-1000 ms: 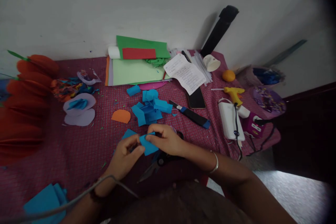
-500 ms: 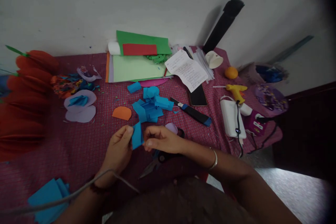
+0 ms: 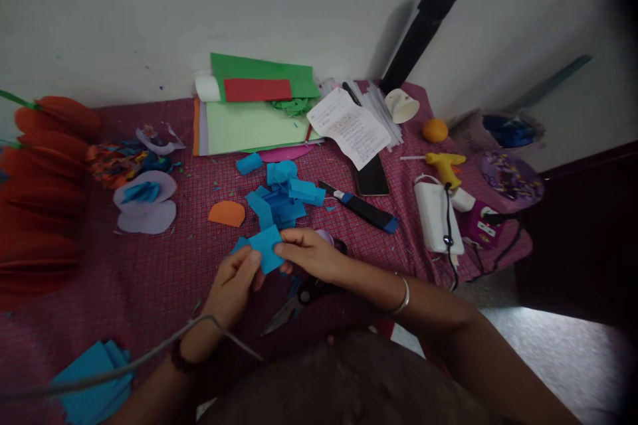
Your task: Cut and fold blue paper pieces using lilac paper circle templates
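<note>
Between my two hands is a small blue piece of paper (image 3: 266,247), roughly square and facing up. My left hand (image 3: 234,282) pinches its lower left edge with the thumb on top. At its right edge my right hand (image 3: 312,254) grips it between thumb and fingers. Just beyond lies a pile of folded and curled blue paper pieces (image 3: 282,196). An orange half-round paper piece (image 3: 227,213) rests left of the pile. Below my right hand are black-handled scissors (image 3: 286,315), partly hidden.
A utility knife (image 3: 366,210) lies right of the pile. Farther right are a yellow glue gun (image 3: 447,167), a white power box (image 3: 438,222) and an orange fruit (image 3: 435,130). Coloured sheets (image 3: 249,127) lie at the back, blue sheets (image 3: 94,378) at lower left. A cord (image 3: 149,364) crosses my left forearm.
The blue paper has turned from a narrow, tilted view to lying face up. My right hand's fingers have closed on its right edge. The camera view has shifted slightly.
</note>
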The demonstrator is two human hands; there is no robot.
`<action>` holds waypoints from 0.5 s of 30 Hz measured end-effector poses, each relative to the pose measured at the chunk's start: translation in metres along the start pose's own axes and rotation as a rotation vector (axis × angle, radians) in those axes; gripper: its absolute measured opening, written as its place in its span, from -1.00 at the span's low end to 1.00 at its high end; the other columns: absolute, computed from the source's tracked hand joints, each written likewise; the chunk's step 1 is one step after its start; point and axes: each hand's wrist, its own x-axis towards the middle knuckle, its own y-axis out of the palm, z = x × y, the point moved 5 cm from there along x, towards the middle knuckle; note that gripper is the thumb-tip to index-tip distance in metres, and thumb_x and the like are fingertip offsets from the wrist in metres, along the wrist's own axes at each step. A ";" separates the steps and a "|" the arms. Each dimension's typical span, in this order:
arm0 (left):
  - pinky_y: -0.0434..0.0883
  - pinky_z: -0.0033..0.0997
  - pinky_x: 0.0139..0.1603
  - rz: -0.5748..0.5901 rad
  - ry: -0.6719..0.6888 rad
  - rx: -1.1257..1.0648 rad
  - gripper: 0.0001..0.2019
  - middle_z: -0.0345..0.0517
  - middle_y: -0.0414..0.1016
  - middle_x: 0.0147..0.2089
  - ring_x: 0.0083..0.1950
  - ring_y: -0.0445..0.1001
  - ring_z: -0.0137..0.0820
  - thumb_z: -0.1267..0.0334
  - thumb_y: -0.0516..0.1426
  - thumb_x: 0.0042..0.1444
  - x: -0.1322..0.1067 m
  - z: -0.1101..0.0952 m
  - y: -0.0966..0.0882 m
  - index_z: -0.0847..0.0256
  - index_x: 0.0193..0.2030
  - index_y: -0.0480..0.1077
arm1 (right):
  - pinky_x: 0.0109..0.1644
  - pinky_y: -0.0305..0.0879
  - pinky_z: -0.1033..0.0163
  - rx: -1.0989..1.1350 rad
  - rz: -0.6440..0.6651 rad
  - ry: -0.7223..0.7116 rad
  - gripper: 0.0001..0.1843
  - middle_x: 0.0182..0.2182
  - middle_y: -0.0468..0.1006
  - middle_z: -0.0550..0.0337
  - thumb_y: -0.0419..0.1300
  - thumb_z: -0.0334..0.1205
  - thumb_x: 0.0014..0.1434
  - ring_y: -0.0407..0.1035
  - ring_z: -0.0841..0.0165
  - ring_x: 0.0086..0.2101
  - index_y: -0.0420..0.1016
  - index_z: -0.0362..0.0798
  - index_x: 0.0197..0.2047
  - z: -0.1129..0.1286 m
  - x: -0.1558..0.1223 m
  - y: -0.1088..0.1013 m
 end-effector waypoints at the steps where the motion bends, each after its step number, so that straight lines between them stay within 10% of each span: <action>1: 0.10 -0.48 -0.58 0.035 -0.010 0.012 -0.58 -0.27 0.20 -0.69 -0.62 0.13 -0.49 -0.02 0.11 0.11 -0.001 0.000 0.002 0.19 -0.64 0.25 | -0.43 0.25 0.39 0.009 -0.007 -0.003 -0.66 -0.57 0.38 0.36 0.21 0.02 0.11 0.28 0.55 -0.57 0.34 -0.11 -0.42 0.000 0.000 -0.001; 8: 0.07 -0.46 -0.56 0.027 -0.047 -0.155 -0.53 -0.31 0.10 -0.69 -0.61 0.06 -0.52 -0.02 0.11 0.13 -0.001 0.003 0.003 0.19 -0.67 0.16 | -0.39 0.25 0.38 -0.033 0.051 -0.049 -0.61 -0.52 0.40 0.34 0.29 0.06 0.02 0.29 0.53 -0.50 0.33 -0.11 -0.39 0.009 -0.003 0.002; 15: 0.09 -0.48 -0.59 0.326 -0.186 -0.621 -0.47 -0.34 0.00 -0.73 -0.67 -0.03 -0.56 -0.11 0.13 0.09 -0.003 0.002 0.019 0.19 -0.70 0.11 | -0.38 0.28 0.35 0.085 0.186 -0.084 -0.48 -0.53 0.39 0.34 0.30 0.21 -0.07 0.29 0.53 -0.52 0.29 -0.10 -0.39 0.011 -0.005 0.011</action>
